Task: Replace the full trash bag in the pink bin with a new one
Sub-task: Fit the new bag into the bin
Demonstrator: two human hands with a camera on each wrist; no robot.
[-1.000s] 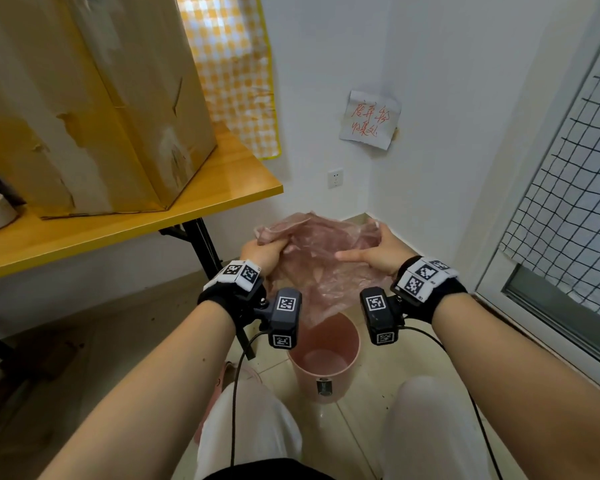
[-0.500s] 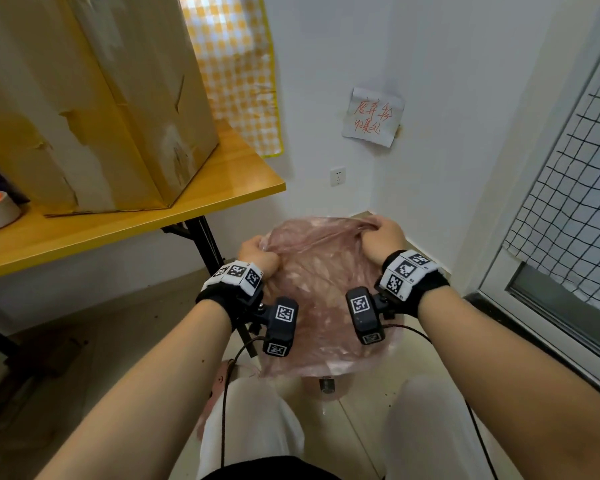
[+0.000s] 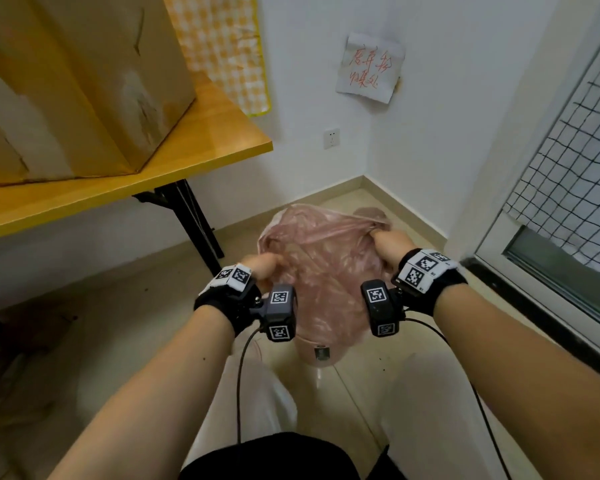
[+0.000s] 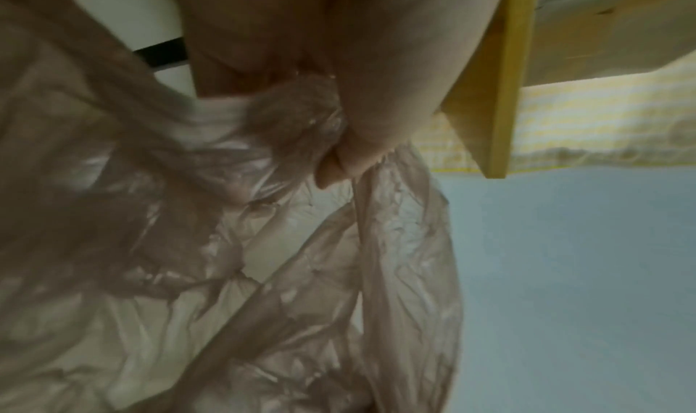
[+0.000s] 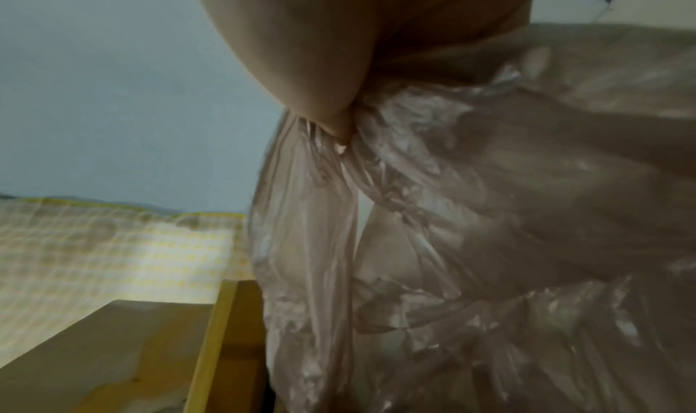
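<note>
A thin, see-through pink trash bag point(image 3: 321, 271) is spread open between my two hands, puffed with air, and hangs down over the pink bin point(image 3: 321, 355), whose lower front alone shows below the plastic. My left hand point(image 3: 265, 270) grips a bunched edge of the bag point(image 4: 293, 128) on its near left side. My right hand point(image 3: 390, 242) grips the gathered rim of the bag point(image 5: 395, 116) on its far right side. The bin's mouth is hidden by the bag.
A yellow-topped table point(image 3: 201, 147) with black legs point(image 3: 194, 220) stands to the left, bearing a large cardboard box point(image 3: 84, 81). Room corner walls lie just behind the bin. A glass door with netting point(image 3: 568, 188) runs along the right. My knees point(image 3: 426, 410) flank the bin.
Both hands have spread the crumpled bag open and brought it down from above the bin to cover its mouth. The bin's inside, visible a second ago, is now hidden.
</note>
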